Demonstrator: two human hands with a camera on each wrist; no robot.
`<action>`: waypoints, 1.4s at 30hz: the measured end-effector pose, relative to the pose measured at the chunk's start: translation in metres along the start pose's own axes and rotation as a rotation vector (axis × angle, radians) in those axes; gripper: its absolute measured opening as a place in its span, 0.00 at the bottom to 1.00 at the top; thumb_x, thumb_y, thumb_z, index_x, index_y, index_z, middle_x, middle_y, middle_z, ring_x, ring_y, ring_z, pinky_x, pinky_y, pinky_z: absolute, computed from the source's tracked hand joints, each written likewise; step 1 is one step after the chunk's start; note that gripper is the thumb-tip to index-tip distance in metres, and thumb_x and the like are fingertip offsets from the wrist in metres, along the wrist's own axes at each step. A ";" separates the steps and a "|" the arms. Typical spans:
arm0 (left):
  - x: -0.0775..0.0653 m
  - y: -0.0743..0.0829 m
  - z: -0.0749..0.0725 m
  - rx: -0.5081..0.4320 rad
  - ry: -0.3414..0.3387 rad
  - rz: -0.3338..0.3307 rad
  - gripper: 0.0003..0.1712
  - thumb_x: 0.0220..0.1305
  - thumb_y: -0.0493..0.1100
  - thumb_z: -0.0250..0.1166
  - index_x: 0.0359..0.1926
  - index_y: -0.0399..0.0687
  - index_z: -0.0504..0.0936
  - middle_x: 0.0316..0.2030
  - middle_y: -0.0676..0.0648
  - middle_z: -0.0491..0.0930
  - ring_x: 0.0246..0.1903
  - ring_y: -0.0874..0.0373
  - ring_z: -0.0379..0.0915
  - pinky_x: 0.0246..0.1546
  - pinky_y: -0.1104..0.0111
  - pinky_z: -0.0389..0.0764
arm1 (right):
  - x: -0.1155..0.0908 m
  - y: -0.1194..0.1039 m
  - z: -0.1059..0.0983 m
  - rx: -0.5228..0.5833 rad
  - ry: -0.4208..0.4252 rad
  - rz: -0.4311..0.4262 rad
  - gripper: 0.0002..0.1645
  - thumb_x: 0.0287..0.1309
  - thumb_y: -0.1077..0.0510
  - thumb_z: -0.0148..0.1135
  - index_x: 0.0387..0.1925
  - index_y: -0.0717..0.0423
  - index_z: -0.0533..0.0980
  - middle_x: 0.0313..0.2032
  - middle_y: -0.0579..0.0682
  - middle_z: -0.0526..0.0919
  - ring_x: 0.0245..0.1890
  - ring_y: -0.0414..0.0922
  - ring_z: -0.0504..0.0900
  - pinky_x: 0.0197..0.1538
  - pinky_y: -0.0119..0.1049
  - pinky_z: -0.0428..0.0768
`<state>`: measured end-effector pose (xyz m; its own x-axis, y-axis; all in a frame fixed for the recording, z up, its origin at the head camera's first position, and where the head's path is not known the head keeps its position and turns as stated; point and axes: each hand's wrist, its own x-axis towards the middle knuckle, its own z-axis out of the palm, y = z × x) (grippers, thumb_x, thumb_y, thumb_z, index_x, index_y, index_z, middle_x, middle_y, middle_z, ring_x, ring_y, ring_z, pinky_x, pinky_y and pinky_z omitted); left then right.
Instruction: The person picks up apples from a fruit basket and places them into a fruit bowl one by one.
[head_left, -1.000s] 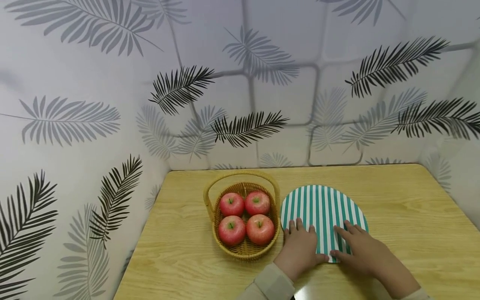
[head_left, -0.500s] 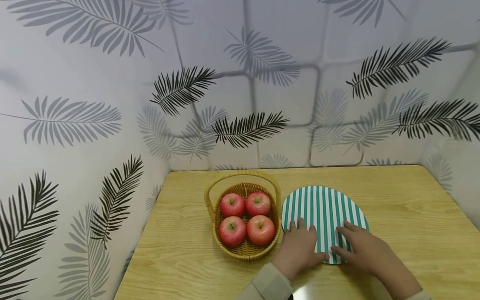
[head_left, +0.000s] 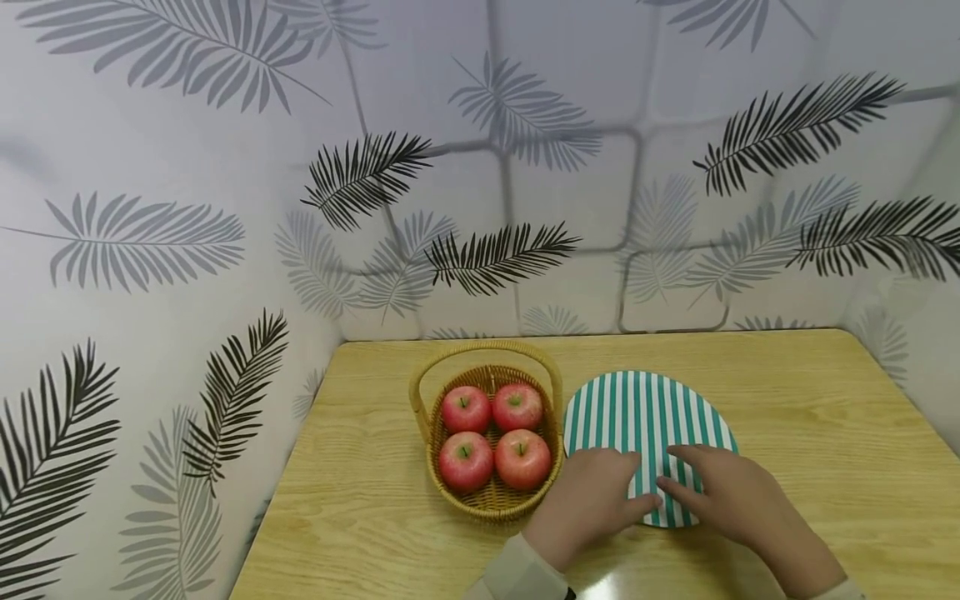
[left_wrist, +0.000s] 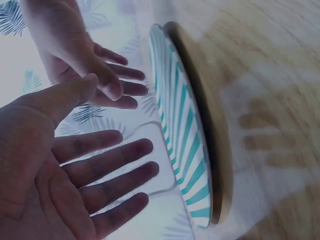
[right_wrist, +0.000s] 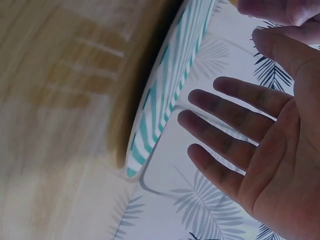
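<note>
A round, flat disc with teal and white stripes (head_left: 630,408) lies on the wooden table. My left hand (head_left: 588,504) is over its near left part, and my right hand (head_left: 738,500) is over its near right part. In the left wrist view, my left hand's fingers are extended, spread and apart from the striped disc (left_wrist: 187,145). The right wrist view likewise has my right hand (right_wrist: 265,140) with straight fingers, clear of the disc's surface. Neither hand holds anything. Both hands hide the disc's near side in the head view.
Left of the disc stands a wicker basket (head_left: 491,512) with an arched handle (head_left: 480,347), holding several red apples (head_left: 467,462). The wooden table (head_left: 352,500) meets a leaf-patterned wall (head_left: 570,192) behind, and another patterned surface on the left.
Both hands have lifted off the disc, and the left hand has come slightly toward me. The disc and the basket have stayed where they were.
</note>
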<state>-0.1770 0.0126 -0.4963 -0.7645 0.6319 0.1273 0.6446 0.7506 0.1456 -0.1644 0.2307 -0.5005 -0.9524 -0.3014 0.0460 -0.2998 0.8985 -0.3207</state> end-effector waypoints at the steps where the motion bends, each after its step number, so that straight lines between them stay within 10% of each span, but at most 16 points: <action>1: -0.002 -0.001 -0.002 -0.013 0.010 0.010 0.20 0.74 0.66 0.64 0.41 0.58 0.86 0.22 0.62 0.76 0.21 0.69 0.69 0.21 0.74 0.68 | 0.000 -0.002 0.000 0.011 0.005 -0.006 0.32 0.69 0.37 0.68 0.58 0.58 0.84 0.54 0.58 0.90 0.54 0.60 0.88 0.53 0.61 0.87; 14: -0.033 -0.014 -0.024 -0.023 0.219 0.021 0.28 0.75 0.65 0.62 0.58 0.50 0.89 0.55 0.50 0.88 0.59 0.55 0.82 0.64 0.64 0.83 | 0.005 -0.026 -0.006 0.071 0.035 -0.100 0.29 0.67 0.40 0.71 0.58 0.55 0.84 0.55 0.53 0.90 0.55 0.56 0.89 0.56 0.58 0.87; 42: -0.098 -0.057 -0.040 -0.175 0.267 -0.311 0.51 0.67 0.65 0.72 0.79 0.42 0.66 0.78 0.34 0.66 0.78 0.31 0.60 0.77 0.36 0.65 | 0.022 -0.066 0.010 0.184 0.174 -0.286 0.23 0.63 0.45 0.77 0.55 0.49 0.86 0.53 0.45 0.91 0.53 0.48 0.89 0.55 0.49 0.89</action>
<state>-0.1386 -0.0994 -0.4775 -0.9093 0.2918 0.2967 0.3924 0.8386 0.3777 -0.1650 0.1618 -0.4876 -0.8314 -0.4592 0.3130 -0.5553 0.7087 -0.4352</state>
